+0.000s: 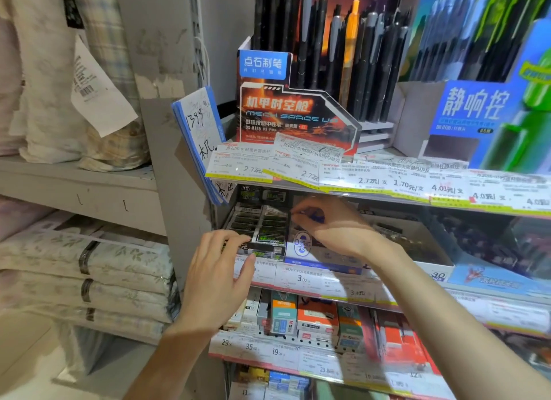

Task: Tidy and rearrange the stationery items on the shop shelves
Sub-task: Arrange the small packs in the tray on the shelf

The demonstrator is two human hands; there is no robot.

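Both hands reach into the second shelf of a stationery rack. Left hand rests on the front edge of a black tray of small green-and-black packs, fingers bent over its near left corner, thumb lying along the price strip below; grasping the tray front, as far as can be told. Right hand hovers over the next box, blue and white, just right of the tray, fingers curled downward and blurred; cannot tell whether pinching anything. Above, on the top shelf, an orange-and-black pen display with upright pens, and beside it a blue box. Price tags line the shelf edge. Below, a row of coloured boxes. At the left, folded bedding stacked on grey shelves.
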